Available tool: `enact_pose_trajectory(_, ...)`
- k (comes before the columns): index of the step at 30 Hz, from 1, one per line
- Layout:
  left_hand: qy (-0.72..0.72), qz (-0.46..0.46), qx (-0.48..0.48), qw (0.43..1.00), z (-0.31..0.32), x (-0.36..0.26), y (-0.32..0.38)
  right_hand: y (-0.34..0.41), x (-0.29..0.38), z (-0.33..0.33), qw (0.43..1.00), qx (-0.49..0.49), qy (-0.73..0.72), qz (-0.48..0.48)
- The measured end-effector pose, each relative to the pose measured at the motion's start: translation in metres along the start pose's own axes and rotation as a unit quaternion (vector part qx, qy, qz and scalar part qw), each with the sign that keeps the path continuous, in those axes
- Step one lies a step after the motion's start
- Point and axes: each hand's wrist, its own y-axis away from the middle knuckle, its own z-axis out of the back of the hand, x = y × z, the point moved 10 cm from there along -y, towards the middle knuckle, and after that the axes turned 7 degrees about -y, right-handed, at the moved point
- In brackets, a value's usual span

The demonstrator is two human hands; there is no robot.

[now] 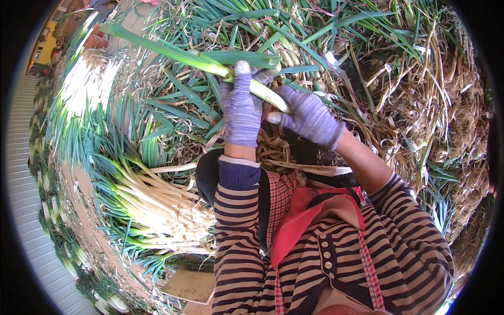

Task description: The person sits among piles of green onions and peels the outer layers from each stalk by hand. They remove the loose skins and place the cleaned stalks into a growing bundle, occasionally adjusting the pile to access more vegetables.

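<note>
My left hand point(242, 104), in a purple knitted glove, is closed around the stalk of a green onion point(169, 51), thumb on top. Its green leaves point to the upper left, and its white end reaches my right hand point(305, 112). That hand wears the same kind of glove; its thumb and fingers lie on either side of the white end, and whether they press on it is hard to see. Loose leaves and dry husks lie beneath both hands. A pile of pale-stalked green onions point(157, 204) with roots lies left of my knee.
Bright white-stalked onions point(86, 86) lie at the upper left. Unpeeled onions with brown roots point(456, 114) are heaped at the right. A wooden board point(191, 285) is at the bottom, and a pale ribbed wall point(29, 177) runs along the far left.
</note>
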Motion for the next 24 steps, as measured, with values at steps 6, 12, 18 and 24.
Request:
enact_pose_trajectory(6,-0.082,0.021,-0.016,0.996,-0.002,-0.006,0.009,-0.004,0.007,-0.005,0.988,-0.055,-0.091,0.116)
enact_pose_trajectory(12,0.034,-0.039,0.083,0.995,-0.019,-0.032,0.011,0.018,-0.071,0.01,0.96,-0.087,-0.24,-0.117)
enact_pose_trajectory(18,-0.065,-0.032,-0.045,0.996,0.008,-0.024,0.005,0.011,0.0,0.028,0.978,-0.132,-0.1,0.128)
enact_pose_trajectory(24,0.054,0.021,-0.009,0.998,0.007,-0.006,0.006,0.0,0.011,0.005,0.99,-0.068,0.086,0.093)
